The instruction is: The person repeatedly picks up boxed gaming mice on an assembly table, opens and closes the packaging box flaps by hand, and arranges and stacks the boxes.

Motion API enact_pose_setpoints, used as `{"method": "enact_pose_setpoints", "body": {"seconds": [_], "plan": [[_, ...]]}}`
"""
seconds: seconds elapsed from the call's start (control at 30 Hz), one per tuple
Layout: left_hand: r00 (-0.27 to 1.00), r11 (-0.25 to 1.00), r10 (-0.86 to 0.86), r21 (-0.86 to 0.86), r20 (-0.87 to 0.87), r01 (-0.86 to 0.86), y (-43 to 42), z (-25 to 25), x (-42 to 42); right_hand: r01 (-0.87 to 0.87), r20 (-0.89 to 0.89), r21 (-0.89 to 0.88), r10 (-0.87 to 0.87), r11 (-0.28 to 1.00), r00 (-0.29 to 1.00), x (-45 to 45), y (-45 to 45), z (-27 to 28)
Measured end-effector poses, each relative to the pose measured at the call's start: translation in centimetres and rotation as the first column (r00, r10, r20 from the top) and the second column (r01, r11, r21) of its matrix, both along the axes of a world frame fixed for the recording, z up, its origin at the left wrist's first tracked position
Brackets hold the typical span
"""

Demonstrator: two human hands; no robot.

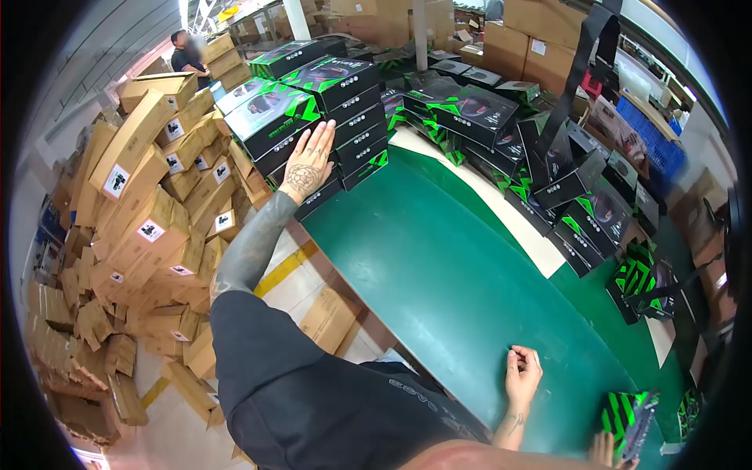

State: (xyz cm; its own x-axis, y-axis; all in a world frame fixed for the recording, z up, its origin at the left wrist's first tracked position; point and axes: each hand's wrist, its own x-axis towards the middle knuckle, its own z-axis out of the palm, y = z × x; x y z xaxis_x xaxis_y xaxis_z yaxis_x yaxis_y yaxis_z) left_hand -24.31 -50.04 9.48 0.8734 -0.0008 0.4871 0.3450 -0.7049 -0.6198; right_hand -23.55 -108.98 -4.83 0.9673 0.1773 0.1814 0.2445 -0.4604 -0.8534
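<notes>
The stack (350, 107) is standing squared, left hand (309, 163) touching it, fingers slightly spread; right of it, boxes (479, 106) are lying jumbled, right hand (524, 378) showing curled fingers.

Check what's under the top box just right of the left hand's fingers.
Under that top box, more black boxes are stacked down to the green tabletop; their printed sides show. Their upper faces, and the tabletop directly beneath, are covered.
</notes>
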Motion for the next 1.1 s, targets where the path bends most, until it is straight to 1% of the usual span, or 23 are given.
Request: {"method": "enact_pose_setpoints", "body": {"seconds": [0.03, 0.1, 0.13, 0.17, 0.23, 0.3, 0.33, 0.37, 0.43, 0.53, 0.63, 0.67, 0.7, 0.77, 0.83, 0.87, 0.9, 0.97, 1.0, 1.03, 1.07, 1.1], "plan": [[1.000, 0.998, -0.007, 0.059, -0.004, 0.007, -0.9, 0.4, -0.4, -0.002, 0.005, 0.005, 0.002, 1.000, 1.000, 0.0, 0.0, 0.0], [0.976, 1.000, -0.015, 0.004, 0.216, 0.014, -2.5, 2.1, -0.6, -0.006, 0.006, 0.010, 0.006, 1.000, 1.000, 0.1, 0.0, -0.1], [0.928, 0.999, 0.018, -0.038, 0.371, -0.004, -2.1, 3.2, -0.8, -0.005, 0.003, 0.009, 0.005, 1.000, 1.000, 0.1, 0.0, -0.1], [0.868, 0.985, 0.167, -0.109, 0.468, -0.131, -3.2, 5.4, -1.5, -0.007, -0.001, 0.006, 0.007, 1.000, 1.000, 0.1, -0.1, -0.1], [0.659, 0.979, 0.151, -0.017, 0.737, -0.205, -1.9, 6.5, -2.8, -0.007, -0.019, -0.010, 0.007, 1.000, 1.000, -0.2, -0.1, 0.4], [0.467, 0.988, 0.093, -0.139, 0.879, 0.064, -0.8, 6.0, -4.0, -0.006, -0.020, -0.004, 0.006, 1.000, 1.000, 0.0, 0.0, 0.5], [0.443, 0.933, 0.208, -0.313, 0.872, 0.177, -0.2, 5.3, -4.3, -0.005, -0.012, 0.008, 0.005, 1.000, 1.000, 0.0, -0.1, 0.2], [0.358, 0.845, 0.244, -0.379, 0.901, 0.377, 0.0, 4.6, -4.1, -0.006, -0.007, 0.013, 0.007, 1.000, 1.000, 0.0, -0.4, 0.0], [0.413, 0.625, 0.432, -0.596, 0.802, 0.504, 0.0, 4.0, -4.5, 0.002, -0.017, 0.017, -0.001, 1.000, 1.000, 0.1, -0.5, -0.1], [0.358, 0.717, 0.333, -0.481, 0.872, 0.504, 1.3, 2.9, -3.7, -0.008, -0.006, 0.019, 0.008, 1.000, 1.000, 0.0, -0.5, 0.1], [0.410, 0.773, 0.329, -0.492, 0.851, 0.400, 2.0, 2.6, -4.1, -0.013, -0.005, 0.024, 0.013, 1.000, 1.000, -0.2, -0.5, 0.2], [0.436, 0.847, 0.236, -0.404, 0.868, 0.346, 2.7, 2.2, -4.2, -0.008, -0.018, 0.011, 0.008, 1.000, 1.000, -0.3, -0.7, 0.5], [0.420, 0.847, 0.195, -0.368, 0.886, 0.383, 2.1, 2.3, -4.0, -0.003, -0.024, -0.001, 0.003, 1.000, 1.000, -0.2, -0.8, 0.6], [0.347, 0.891, 0.172, -0.296, 0.922, 0.345, -0.9, 2.4, -3.4, 0.000, -0.006, -0.006, 0.000, 1.000, 1.000, -0.2, -0.8, 0.8], [0.404, 0.939, 0.010, -0.147, 0.915, 0.311, -4.8, 1.9, -2.8, 0.008, 0.011, 0.010, -0.008, 1.000, 1.000, -0.3, -0.7, 1.2], [0.425, 0.920, -0.045, -0.129, 0.904, 0.371, -7.1, 1.2, -2.2, 0.011, 0.014, 0.003, -0.011, 1.000, 1.000, -0.2, -0.9, 0.8], [0.469, 0.873, -0.117, -0.135, 0.876, 0.470, -8.8, 0.2, -1.3, 0.012, 0.009, 0.005, -0.012, 1.000, 1.000, -0.2, -0.9, 0.8], [0.600, 0.731, -0.151, -0.320, 0.785, 0.603, -10.6, -3.5, 1.4, 0.016, -0.009, 0.000, -0.016, 1.000, 1.000, -0.2, -0.9, 1.2], [0.716, 0.586, -0.142, -0.526, 0.683, 0.617, -11.2, -5.7, 3.0, 0.024, -0.013, -0.010, -0.024, 1.000, 1.000, -0.2, -1.0, 0.9], [0.811, 0.416, -0.160, -0.706, 0.563, 0.573, -11.8, -8.4, 4.7, 0.026, -0.025, -0.001, -0.026, 1.000, 0.999, -0.2, -1.1, 1.1], [0.896, 0.499, -0.113, -0.756, 0.429, 0.424, -11.6, -13.1, 6.8, 0.025, -0.034, 0.010, -0.025, 1.000, 0.999, -0.1, -1.1, 1.3], [0.956, 0.573, -0.054, -0.775, 0.289, 0.267, -11.7, -16.6, 8.6, 0.023, -0.039, 0.021, -0.022, 1.000, 0.999, -0.1, -1.0, 1.4]]}}
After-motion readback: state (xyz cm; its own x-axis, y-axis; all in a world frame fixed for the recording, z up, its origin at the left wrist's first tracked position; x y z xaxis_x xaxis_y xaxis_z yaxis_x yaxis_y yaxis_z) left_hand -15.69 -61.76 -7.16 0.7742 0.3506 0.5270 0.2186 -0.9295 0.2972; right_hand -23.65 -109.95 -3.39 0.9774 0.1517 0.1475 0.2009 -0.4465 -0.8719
